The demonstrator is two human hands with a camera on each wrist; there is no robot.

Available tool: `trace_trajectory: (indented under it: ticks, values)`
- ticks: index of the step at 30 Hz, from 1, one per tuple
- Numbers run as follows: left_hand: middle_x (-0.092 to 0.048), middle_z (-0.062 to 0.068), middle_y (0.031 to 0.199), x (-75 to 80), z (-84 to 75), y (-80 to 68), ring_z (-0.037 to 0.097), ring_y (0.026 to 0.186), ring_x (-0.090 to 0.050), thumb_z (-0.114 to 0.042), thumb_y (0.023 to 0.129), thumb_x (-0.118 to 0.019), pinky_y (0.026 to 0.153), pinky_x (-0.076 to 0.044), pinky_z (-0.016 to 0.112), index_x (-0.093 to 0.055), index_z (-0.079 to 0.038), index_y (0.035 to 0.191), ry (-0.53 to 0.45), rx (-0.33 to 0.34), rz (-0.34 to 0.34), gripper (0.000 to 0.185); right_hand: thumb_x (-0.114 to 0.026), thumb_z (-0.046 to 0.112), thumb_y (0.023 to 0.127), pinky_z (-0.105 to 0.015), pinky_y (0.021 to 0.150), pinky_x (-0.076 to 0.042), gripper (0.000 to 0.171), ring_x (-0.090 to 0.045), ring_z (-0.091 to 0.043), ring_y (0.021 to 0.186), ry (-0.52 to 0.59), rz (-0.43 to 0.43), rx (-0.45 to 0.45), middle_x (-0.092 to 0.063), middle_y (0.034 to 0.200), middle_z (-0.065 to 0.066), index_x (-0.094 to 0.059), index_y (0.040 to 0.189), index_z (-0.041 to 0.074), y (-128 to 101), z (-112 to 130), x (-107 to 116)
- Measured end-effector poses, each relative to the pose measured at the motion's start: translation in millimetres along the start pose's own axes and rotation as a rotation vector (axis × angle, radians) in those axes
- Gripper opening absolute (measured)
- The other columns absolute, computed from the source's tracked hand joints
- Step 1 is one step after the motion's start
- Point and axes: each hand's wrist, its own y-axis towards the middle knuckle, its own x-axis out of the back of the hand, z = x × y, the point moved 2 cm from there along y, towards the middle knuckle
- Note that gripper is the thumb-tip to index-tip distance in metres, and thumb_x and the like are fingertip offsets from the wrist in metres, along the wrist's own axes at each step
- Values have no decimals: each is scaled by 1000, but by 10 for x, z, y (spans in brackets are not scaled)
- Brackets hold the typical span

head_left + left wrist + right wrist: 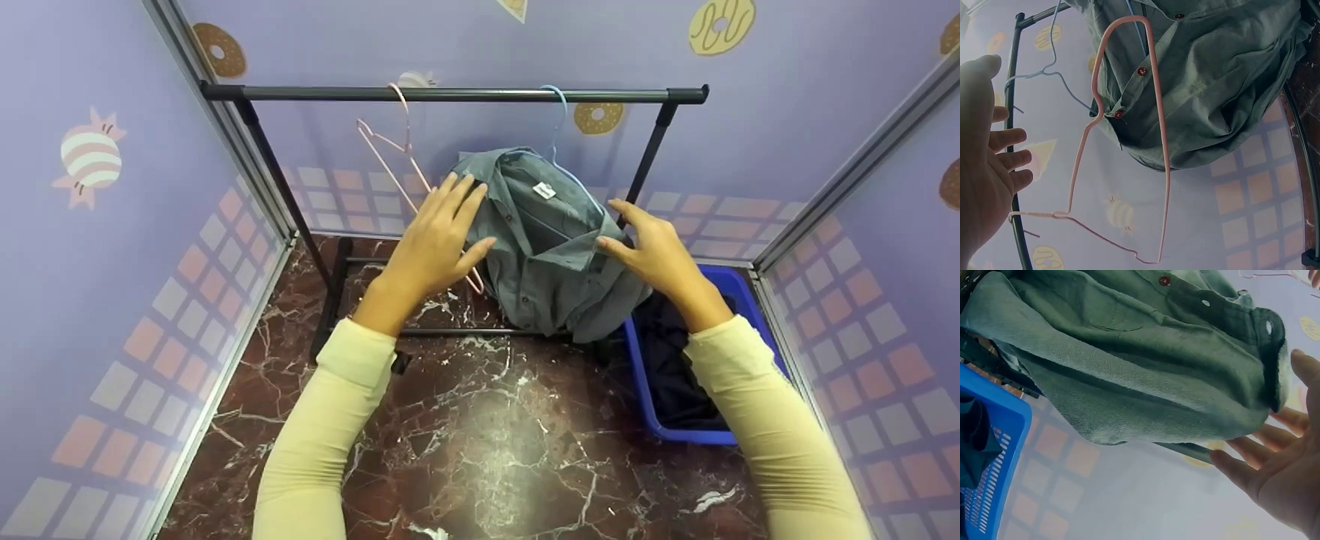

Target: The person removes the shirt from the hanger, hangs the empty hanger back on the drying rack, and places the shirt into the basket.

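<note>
Grey-green buttoned cotton shirt [551,247] draped over a pale blue wire hanger [559,120], hooked near the right end of the black metal clothes rail [450,94]; bunched rather than hanging straight, collar and label turned up, so not yet settled on the hanger's shoulders. Left hand [435,240] flat and released, fingers straight, at the shirt's left shoulder, gripping nothing; seen from the left wrist view, apart from the cloth and just beside the empty pink wire hanger [1129,152], tilted toward the shirt. Right hand [656,251] also released, fingers spread and relaxed at the shirt's right collar edge, close under the fabric in the right wrist view, seemingly steadying or shaping it. Below on the dark red marble floor [480,442], by the rack's right leg, a blue plastic laundry basket [742,289] holding dark clothes [675,360].
</note>
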Motion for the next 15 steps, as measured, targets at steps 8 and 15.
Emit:
trace_trajectory:
  ticks: [8,15]
  values:
    - [-33,23,165,-27,15,151,41,156,-25,-47,106,-50,130,-17,52,-33,-1,159,21,16,43,72,-69,23,100,-56,90,-53,39,-69,-41,104,15,-49,34,-73,116,-23,-59,134,6,68,-29,-131]
    - [-33,23,165,-77,41,206,41,156,-25,-46,107,-48,130,-18,52,-33,-1,160,2,43,71,71,-59,21,106,-61,79,-54,25,-71,-46,92,-25,-116,3,-74,103,-25,-57,127,9,71,-36,-188]
